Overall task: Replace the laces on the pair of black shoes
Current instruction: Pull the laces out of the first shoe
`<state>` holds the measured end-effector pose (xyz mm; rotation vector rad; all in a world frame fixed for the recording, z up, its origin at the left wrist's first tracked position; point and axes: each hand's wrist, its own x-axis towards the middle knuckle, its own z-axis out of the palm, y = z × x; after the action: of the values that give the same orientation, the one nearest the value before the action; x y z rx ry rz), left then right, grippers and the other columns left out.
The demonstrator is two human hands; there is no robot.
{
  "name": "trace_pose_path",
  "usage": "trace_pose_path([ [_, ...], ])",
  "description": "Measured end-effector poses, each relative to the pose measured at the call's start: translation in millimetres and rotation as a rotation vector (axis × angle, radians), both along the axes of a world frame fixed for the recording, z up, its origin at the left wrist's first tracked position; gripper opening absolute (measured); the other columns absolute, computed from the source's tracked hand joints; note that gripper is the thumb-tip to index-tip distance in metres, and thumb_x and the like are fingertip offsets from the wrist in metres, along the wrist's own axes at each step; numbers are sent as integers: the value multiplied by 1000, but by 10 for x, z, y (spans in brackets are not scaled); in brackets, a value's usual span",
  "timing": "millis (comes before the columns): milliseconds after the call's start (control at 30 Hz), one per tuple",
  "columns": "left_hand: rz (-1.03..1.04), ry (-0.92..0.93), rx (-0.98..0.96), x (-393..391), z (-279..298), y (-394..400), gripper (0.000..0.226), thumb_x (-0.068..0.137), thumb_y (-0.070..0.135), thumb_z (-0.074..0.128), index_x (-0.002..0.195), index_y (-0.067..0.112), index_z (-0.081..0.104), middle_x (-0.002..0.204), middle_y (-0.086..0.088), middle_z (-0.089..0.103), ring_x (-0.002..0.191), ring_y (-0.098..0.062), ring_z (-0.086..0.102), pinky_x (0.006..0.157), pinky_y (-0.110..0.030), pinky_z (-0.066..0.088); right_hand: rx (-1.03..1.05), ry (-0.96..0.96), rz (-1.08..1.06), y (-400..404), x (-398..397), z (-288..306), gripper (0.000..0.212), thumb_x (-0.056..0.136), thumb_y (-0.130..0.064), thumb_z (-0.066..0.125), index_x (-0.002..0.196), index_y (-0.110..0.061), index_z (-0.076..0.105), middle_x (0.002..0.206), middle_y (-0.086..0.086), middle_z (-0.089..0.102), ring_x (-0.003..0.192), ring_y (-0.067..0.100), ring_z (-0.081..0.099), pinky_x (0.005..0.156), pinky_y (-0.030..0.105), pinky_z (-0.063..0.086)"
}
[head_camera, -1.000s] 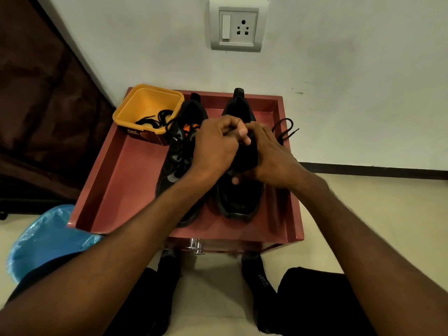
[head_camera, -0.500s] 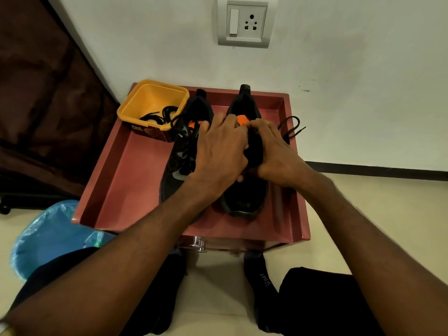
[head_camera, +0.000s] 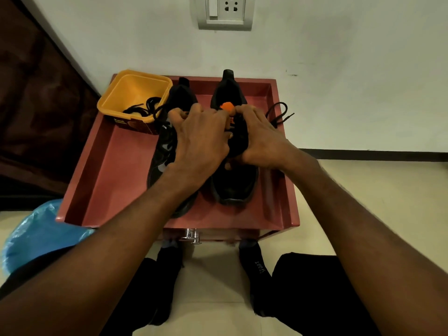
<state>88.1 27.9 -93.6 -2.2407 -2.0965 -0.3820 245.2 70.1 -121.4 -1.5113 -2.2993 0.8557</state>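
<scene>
Both hands work at the lacing area of the right black shoe (head_camera: 234,183), which stands in the red tray (head_camera: 116,170) on the desk, toe toward me. My left hand (head_camera: 201,139) lies knuckles up, fingers curled down over the shoe's throat; it overlaps the left black shoe (head_camera: 167,141) beside it. My right hand (head_camera: 261,139) curls around the shoe's right side, fingertips near the orange tab (head_camera: 227,106). Whether either hand pinches a lace I cannot tell; the fingertips are hidden. A loose black lace (head_camera: 278,115) loops out past the right hand. More laces (head_camera: 143,107) lie in the yellow tub (head_camera: 135,93) at the tray's far-left corner. Both forearms reach forward, converging.
</scene>
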Motion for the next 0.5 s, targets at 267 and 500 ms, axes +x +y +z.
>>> trace_pose_path([
  [267,-65,-1281,-115,9,196,15,13,103,11,60,95,2,67,78,-6,73,69,-12,69,69,-24,55,-22,1,-14,3,29,48,126,42,-63,90,149,-39,27,152,-12,30,144,17,32,110,58,42],
  [500,-71,-226,-37,-113,75,65,21,92,38,74,106,23,69,93,3,70,86,-18,69,73,-35,55,20,-57,-10,-10,-7,64,117,53,-51,96,147,-39,28,154,-11,28,141,17,38,110,59,41],
])
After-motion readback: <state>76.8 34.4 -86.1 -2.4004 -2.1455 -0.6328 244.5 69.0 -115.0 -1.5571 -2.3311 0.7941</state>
